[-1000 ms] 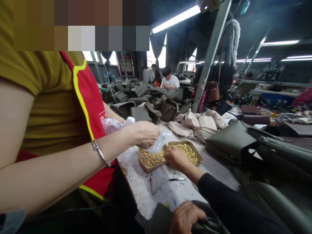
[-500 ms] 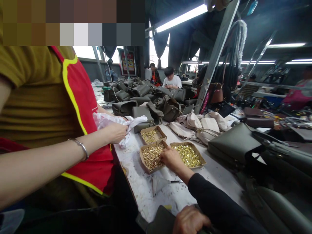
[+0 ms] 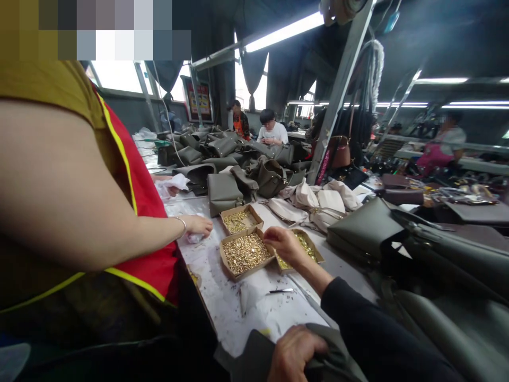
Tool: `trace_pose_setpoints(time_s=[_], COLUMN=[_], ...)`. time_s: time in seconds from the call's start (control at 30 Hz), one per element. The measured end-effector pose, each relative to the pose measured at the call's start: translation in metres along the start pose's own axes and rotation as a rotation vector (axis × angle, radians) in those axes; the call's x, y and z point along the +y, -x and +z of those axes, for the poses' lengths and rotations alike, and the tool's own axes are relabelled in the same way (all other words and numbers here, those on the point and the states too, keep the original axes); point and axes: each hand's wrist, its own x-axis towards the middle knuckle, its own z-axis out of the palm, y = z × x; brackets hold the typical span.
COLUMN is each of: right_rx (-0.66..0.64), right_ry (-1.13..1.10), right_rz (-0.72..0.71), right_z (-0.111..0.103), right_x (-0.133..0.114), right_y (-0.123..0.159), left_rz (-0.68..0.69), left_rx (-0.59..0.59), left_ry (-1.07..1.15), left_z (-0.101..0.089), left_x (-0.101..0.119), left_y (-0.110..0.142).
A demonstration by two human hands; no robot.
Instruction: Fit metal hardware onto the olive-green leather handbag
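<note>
My left hand [image 3: 295, 351] is closed on a dark olive-green leather bag [image 3: 254, 353] at the bottom of the view; most of the bag is hidden or out of frame. My right hand [image 3: 284, 245], coming from a dark sleeve, hovers over the edge between two cardboard trays with its fingers pinched together. Whatever may be between the fingertips is too small to make out. The nearer tray [image 3: 234, 273] holds many small gold rivets [image 3: 244, 253]. Partly behind my hand stands another tray [image 3: 320, 257] with shiny gold metal pieces [image 3: 306, 245].
A third tray [image 3: 258, 212] of gold pieces stands behind. A thin metal tool [image 3: 281, 291] lies on the white table [image 3: 222, 307]. A co-worker in a red apron [image 3: 139, 207] reaches in from the left. Olive bags [image 3: 366, 228] and cream bags [image 3: 290, 209] are piled around.
My right hand has lifted from the rivets to above the tray's right edge. My left hand stays on the bag. The co-worker's hand has left the white cloth and moved near the table.
</note>
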Motion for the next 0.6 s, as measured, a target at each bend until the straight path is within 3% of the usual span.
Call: trace_pose_setpoints(time_s=[0.1, 0.2, 0.27, 0.43, 0.6], right_rx=[0.036, 0.08, 0.088, 0.089, 0.114], right_ry=[-0.169, -0.462, -0.685, -0.92, -0.909], right_rz=[0.038, 0.135, 0.233, 0.413, 0.345], right_z=[-0.033, -0.062, -0.076, -0.088, -0.087], right_x=[-0.007, -0.017, -0.024, -0.045, -0.074], right_y=[0.03, 0.082, 0.121, 0.202, 0.255], left_rz=[-0.115, -0.316, -0.355, -0.165, 0.087], left_rx=[0.038, 0.002, -0.015, -0.104, -0.177], left_ry=[0.036, 0.137, 0.176, 0.279, 0.335], left_z=[-0.007, -0.024, -0.035, -0.044, -0.039], left_x=[0.011, 0.027, 0.033, 0.043, 0.065], left_y=[-0.002, -0.007, -0.01, -0.016, -0.013])
